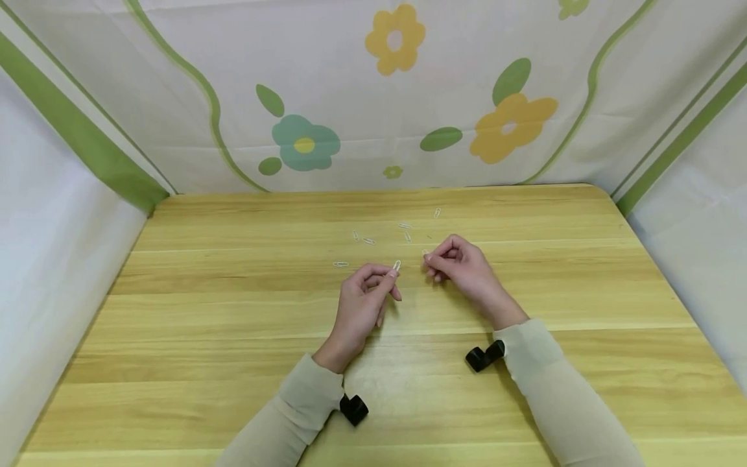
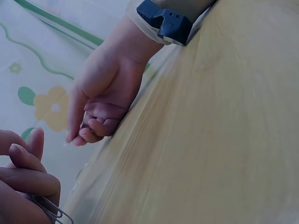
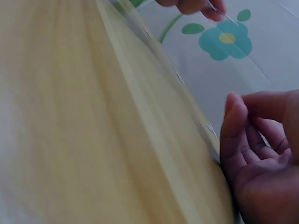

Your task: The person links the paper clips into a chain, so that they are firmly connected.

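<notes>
My left hand (image 1: pixel 363 298) pinches a white paper clip (image 1: pixel 397 264) between thumb and fingers, its looped end sticking up past the fingertips. The same paper clip (image 2: pixel 50 207) shows at the lower left of the left wrist view. To the right, my right hand (image 1: pixel 469 272) pinches a second paper clip between thumb and forefinger; only a small loop of it shows. In the right wrist view the fingers of the right hand (image 3: pixel 261 144) mostly hide that clip. Both hands are held near each other just above the table, the two clips apart.
Several loose paper clips lie beyond the hands on the wooden table (image 1: pixel 204 311), among them one at the far right (image 1: pixel 437 213) and one at the left (image 1: pixel 341 264). A flowered curtain (image 1: pixel 362 97) hangs behind the table's back edge. Black wrist cameras (image 1: pixel 353 410) sit at both sleeves.
</notes>
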